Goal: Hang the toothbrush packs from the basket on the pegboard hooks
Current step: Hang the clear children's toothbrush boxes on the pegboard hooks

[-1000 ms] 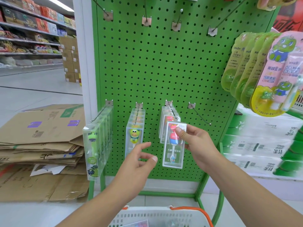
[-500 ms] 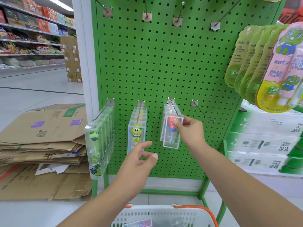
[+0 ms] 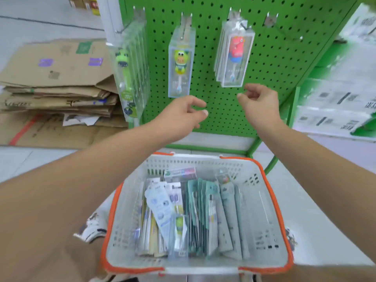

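Change: right hand point(image 3: 259, 102) has let go of red toothbrush pack point(image 3: 236, 55), now hanging just above it.
Grips: both loosely curled, holding nothing; left hand point(image 3: 181, 115) beside.
Basket point(image 3: 262, 200): below both hands.

A white basket with an orange rim point(image 3: 272, 202) sits on the pale tiled shop floor point(image 3: 50, 165) before a green pegboard stand point(image 3: 270, 64). Flattened cardboard boxes point(image 3: 55, 78) are stacked on the floor beside it.
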